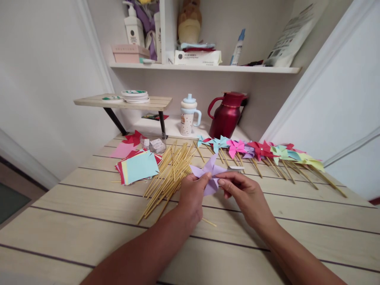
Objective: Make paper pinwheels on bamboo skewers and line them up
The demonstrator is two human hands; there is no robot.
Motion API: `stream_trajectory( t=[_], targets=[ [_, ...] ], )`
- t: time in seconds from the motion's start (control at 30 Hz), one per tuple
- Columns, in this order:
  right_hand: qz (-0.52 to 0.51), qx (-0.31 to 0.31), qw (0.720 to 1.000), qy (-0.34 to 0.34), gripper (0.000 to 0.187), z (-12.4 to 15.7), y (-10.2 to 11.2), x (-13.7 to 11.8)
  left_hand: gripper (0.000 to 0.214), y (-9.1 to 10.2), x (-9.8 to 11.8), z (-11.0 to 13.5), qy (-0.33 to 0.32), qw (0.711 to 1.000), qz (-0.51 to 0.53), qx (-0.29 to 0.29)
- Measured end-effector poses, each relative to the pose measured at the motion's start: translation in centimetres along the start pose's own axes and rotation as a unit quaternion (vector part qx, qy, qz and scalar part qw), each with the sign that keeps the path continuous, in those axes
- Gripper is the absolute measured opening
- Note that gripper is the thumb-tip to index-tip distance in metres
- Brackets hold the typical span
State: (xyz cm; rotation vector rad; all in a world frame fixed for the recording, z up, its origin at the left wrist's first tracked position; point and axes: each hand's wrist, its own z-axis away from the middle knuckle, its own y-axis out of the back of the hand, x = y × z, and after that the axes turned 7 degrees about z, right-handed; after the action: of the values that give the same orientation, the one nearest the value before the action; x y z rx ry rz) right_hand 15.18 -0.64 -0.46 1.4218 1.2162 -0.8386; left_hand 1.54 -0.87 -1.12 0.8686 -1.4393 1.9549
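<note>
A purple paper pinwheel is held above the table between my two hands. My left hand grips it from the left, thumb lying over its centre. My right hand is closed at its right side, thumb and forefinger pinched together by one blade; whether something small sits in the pinch is hidden. The end of a thin stick shows below my left hand. Just left of my hands lies a loose pile of thin wooden sticks. A grey, flat-topped object lies behind my right hand.
Finished pinwheels on sticks lie in a row at the back right. Stacked coloured paper squares and small clear packets are at the left. Behind stand a cup, a red jug and a small raised shelf holding tape rolls.
</note>
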Motion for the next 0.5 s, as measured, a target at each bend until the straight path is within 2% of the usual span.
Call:
stream_trajectory(
  t=[0.27,0.5],
  targets=[
    [0.022,0.005,1.000,-0.001,0.029,0.04,-0.15,-0.38,0.025,0.04,-0.21,-0.18,0.001,0.999,0.019,-0.029],
    [0.012,0.031,0.999,0.030,0.035,0.07,-0.30,-0.14,0.019,-0.23,-0.42,-0.23,0.017,1.000,0.025,0.006]
  ],
)
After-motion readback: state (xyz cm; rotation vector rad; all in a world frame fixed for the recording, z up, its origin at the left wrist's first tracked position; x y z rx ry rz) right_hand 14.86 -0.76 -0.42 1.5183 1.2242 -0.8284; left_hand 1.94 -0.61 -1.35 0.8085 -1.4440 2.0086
